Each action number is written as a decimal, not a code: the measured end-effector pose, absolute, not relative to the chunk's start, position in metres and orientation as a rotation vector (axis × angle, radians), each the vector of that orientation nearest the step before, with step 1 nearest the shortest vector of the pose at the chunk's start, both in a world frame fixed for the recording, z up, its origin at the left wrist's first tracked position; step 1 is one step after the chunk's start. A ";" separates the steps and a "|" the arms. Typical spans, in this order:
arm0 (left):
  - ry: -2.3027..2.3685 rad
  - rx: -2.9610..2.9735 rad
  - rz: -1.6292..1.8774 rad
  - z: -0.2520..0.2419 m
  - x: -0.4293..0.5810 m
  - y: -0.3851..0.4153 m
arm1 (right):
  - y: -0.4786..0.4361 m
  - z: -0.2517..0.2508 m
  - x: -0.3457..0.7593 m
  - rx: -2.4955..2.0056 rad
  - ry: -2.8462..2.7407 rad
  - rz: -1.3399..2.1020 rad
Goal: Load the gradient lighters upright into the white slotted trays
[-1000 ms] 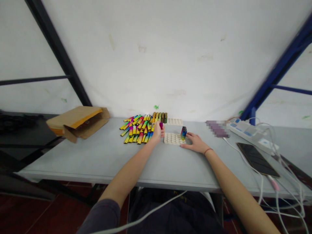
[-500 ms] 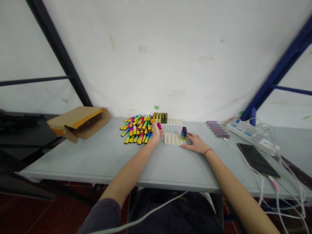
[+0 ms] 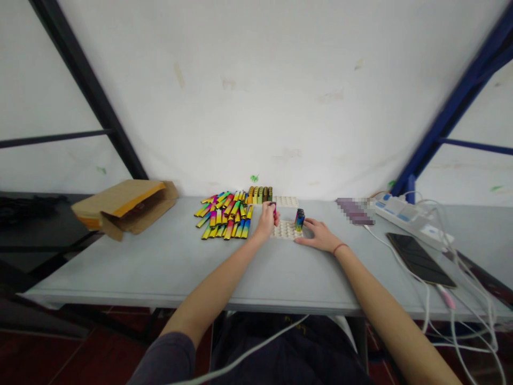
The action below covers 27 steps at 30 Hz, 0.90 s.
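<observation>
My left hand is closed around a shiny rainbow-coloured tube, purple with a dark end, and is over the left side of a cream tray with rows of holes. A few more tubes of that kind, dark-topped and blue, stand upright at the tray's right end. Beside them my right hand rests with thumb and fingers spread, at the tray's right edge, holding nothing. Left of the tray lies a loose pile of shiny multicoloured tubes.
Behind the pile, rows of tubes stand upright next to another cream tray. An opened cardboard box lies at the left. On the right are a phone, a blurred purple item, a power strip and tangled white cables.
My left hand has moved right, from beside the pile to over the tray's left side, with the tube still in it. My right hand stays at the tray's right edge.
</observation>
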<state>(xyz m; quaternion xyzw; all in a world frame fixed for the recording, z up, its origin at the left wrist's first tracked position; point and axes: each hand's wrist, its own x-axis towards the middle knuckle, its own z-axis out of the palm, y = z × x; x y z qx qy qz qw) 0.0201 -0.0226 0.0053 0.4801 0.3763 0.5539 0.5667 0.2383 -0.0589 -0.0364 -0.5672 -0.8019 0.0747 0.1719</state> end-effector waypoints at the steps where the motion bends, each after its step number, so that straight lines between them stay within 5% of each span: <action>1: 0.879 1.253 1.312 0.004 0.023 -0.026 | -0.059 -0.036 0.238 -1.609 -2.278 0.210; 7: 0.757 1.831 1.324 -0.002 0.031 -0.042 | -0.058 -0.037 0.238 -1.627 -2.287 0.190; 27: 0.748 2.144 1.155 -0.010 0.029 -0.042 | -0.058 -0.039 0.239 -1.588 -2.281 0.179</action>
